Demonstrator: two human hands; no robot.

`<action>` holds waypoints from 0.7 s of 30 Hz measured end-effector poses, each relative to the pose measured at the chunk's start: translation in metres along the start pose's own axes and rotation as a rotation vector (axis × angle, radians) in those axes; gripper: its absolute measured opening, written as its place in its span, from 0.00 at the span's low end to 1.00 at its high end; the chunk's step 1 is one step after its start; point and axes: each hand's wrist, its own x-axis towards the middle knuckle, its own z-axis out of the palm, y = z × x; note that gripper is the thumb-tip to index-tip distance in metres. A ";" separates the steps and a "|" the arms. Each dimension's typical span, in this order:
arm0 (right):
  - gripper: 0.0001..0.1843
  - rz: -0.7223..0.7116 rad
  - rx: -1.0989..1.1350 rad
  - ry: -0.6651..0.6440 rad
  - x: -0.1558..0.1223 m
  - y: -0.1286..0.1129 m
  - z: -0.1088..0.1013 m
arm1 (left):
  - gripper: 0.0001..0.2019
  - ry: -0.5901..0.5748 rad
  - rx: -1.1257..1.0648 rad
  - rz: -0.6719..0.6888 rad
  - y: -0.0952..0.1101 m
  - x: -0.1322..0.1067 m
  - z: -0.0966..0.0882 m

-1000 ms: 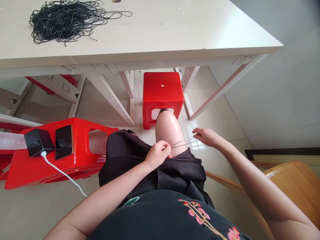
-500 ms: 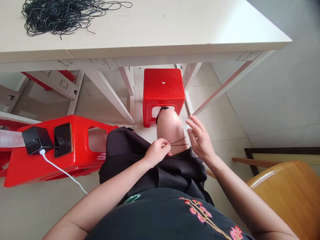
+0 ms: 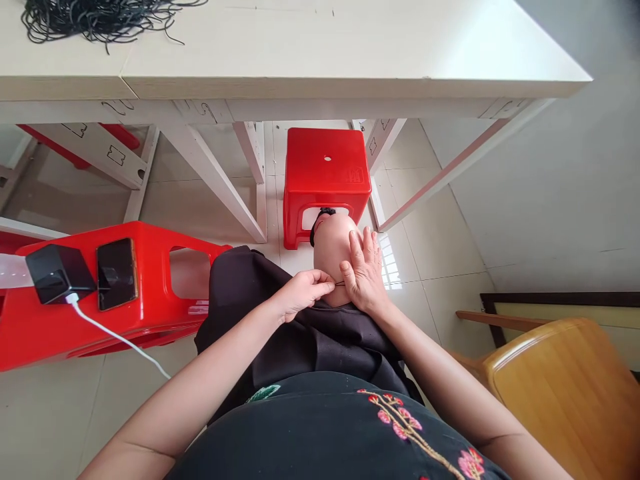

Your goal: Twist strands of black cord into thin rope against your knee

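Head view. Left hand (image 3: 303, 293): fingers pinched closed on a thin black cord (image 3: 340, 283), apparently to keep it drawn against the bare knee (image 3: 333, 250). Right hand (image 3: 365, 273): open, fingers spread, resting on the knee just beside the cord. Far left on the pale surface (image 3: 300, 47): heap of black cords (image 3: 95, 17). Near left: smartphone (image 3: 117, 273) on a red plastic stool (image 3: 150, 237), with white charging lead (image 3: 117, 337).

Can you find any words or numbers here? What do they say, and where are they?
No clear word, brand or number can be read.
Scribbled marks on the white table's apron: too blurred to read.
Small raised mark on the red plastic stool: too small to read.
Dark phone screen: no readable text.
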 end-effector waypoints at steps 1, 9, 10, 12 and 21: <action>0.34 0.007 0.002 0.000 -0.001 0.000 0.000 | 0.09 -0.013 0.014 -0.008 0.000 0.000 -0.002; 0.34 0.005 -0.013 -0.001 -0.001 -0.004 0.000 | 0.12 0.022 0.114 0.063 -0.001 -0.003 -0.004; 0.34 0.003 -0.015 0.001 -0.001 -0.004 0.001 | 0.12 0.026 0.110 0.067 -0.001 -0.003 -0.004; 0.33 0.001 -0.016 0.003 -0.001 -0.004 0.000 | 0.11 0.033 0.101 0.068 0.000 -0.005 -0.004; 0.34 0.025 0.008 -0.017 0.002 -0.006 -0.002 | 0.11 0.032 0.170 0.117 -0.001 -0.006 -0.007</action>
